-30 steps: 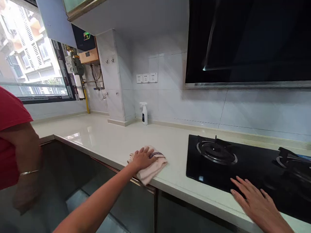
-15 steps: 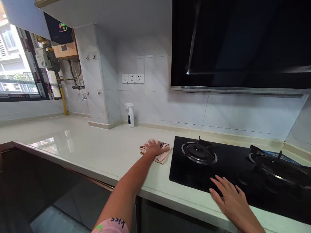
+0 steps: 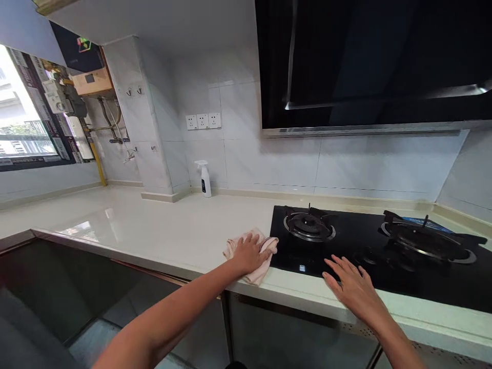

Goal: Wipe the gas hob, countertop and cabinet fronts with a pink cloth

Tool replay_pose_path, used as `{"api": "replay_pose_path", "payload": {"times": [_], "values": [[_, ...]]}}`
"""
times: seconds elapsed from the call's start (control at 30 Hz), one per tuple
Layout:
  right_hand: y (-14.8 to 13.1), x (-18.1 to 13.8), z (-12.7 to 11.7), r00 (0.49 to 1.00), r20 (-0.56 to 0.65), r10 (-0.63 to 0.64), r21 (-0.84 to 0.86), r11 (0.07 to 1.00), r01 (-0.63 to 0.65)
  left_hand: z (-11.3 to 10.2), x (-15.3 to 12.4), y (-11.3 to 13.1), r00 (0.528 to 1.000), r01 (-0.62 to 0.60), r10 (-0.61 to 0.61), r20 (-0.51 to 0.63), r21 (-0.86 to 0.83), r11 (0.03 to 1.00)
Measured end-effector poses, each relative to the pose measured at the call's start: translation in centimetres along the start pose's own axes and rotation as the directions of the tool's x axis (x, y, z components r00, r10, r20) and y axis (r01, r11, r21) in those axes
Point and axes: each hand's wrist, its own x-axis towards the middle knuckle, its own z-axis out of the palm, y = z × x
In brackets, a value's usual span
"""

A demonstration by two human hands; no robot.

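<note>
Pale stone surface (image 3: pixel 165 225) runs along a white-tiled kitchen wall, with a black glass hob (image 3: pixel 403 279) set into it to the right of my left grip (image 3: pixel 249 253). My left grip lies flat on a pinkish cloth (image 3: pixel 267 243), fingers apart, pressing down on it rather than closed around it. The cloth is bunched on the surface under that grip, its far corner reaching the hob's left edge, its near fold close to the surface's front edge. My right grip (image 3: pixel 351 287) rests palm down, fingers spread, holding nothing; its fingertips lie on the front of the hob glass. Just beyond them sits the left burner (image 3: pixel 308 226); the right burner (image 3: pixel 425 241) is well off to that grip's right. Far beyond my left grip a white spray bottle (image 3: pixel 205 179) stands against the wall, and a dark range hood (image 3: pixel 369 61) hangs above the hob.
</note>
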Motion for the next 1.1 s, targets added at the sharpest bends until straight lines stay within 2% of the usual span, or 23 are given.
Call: {"api": "replay_pose_path", "payload": {"times": [0.1, 0.13, 0.2, 0.27, 0.33, 0.47, 0.57, 0.7, 0.83, 0.9, 1.0, 1.1], "values": [[0.0, 0.1, 0.2, 1.000, -0.028, -0.011, -0.015, 1.000, 0.011, 0.0, -3.5, 0.0, 0.997, -0.043, 0.034, -0.073, -0.113, 0.993], [-0.1, 0.1, 0.3, 0.999, -0.044, -0.019, -0.019, 1.000, 0.019, -0.1, -4.0, -0.2, 0.995, -0.024, 0.007, -0.100, -0.171, 0.985], [-0.2, 0.2, 0.3, 0.997, -0.067, -0.027, -0.019, 0.999, 0.025, -0.6, -3.7, -0.8, 0.983, 0.098, -0.139, -0.116, -0.305, 0.947], [-0.4, 0.2, 0.1, 0.998, -0.068, -0.019, -0.007, 1.000, 0.018, -1.5, -1.5, -1.2, 0.956, 0.216, -0.276, -0.094, -0.409, 0.886], [-0.7, 0.3, -0.4, 0.998, -0.058, -0.002, 0.011, 1.000, 0.003, -2.3, 2.1, -1.3, 0.946, 0.236, -0.309, -0.095, -0.448, 0.862], [-1.3, 0.4, -1.5, 0.998, -0.054, 0.011, 0.048, 0.999, -0.009, -1.9, 9.5, 0.2, 0.980, 0.139, -0.182, -0.079, -0.382, 0.913], [-1.5, 0.4, -2.1, 0.998, -0.057, 0.021, 0.078, 0.997, -0.017, -0.6, 12.0, 1.7, 0.994, 0.109, -0.104, 0.033, -0.307, 0.945], [-1.8, 0.2, -2.5, 0.998, -0.064, 0.023, 0.107, 0.994, -0.016, 0.1, 10.7, 2.5, 0.993, 0.071, -0.047, 0.107, -0.231, 0.970], [-1.9, 0.0, -2.3, 0.995, -0.099, 0.014, 0.156, 0.988, 0.002, 0.0, 6.8, 2.8, 0.994, 0.001, 0.019, 0.104, -0.182, 0.983], [-1.7, 0.1, -2.0, 0.987, -0.155, 0.033, 0.224, 0.975, 0.002, -0.1, 5.0, 3.3, 0.993, -0.069, 0.083, 0.090, -0.156, 0.985], [-1.4, 0.4, -1.6, 0.947, -0.294, 0.133, 0.385, 0.923, -0.010, -0.3, 3.7, 4.6, 0.985, -0.159, 0.165, 0.055, -0.102, 0.982], [-0.9, 0.7, -1.5, 0.890, -0.388, 0.238, 0.523, 0.852, 0.000, -0.5, 4.8, 7.1, 0.974, -0.210, 0.215, 0.074, -0.075, 0.975]]}}
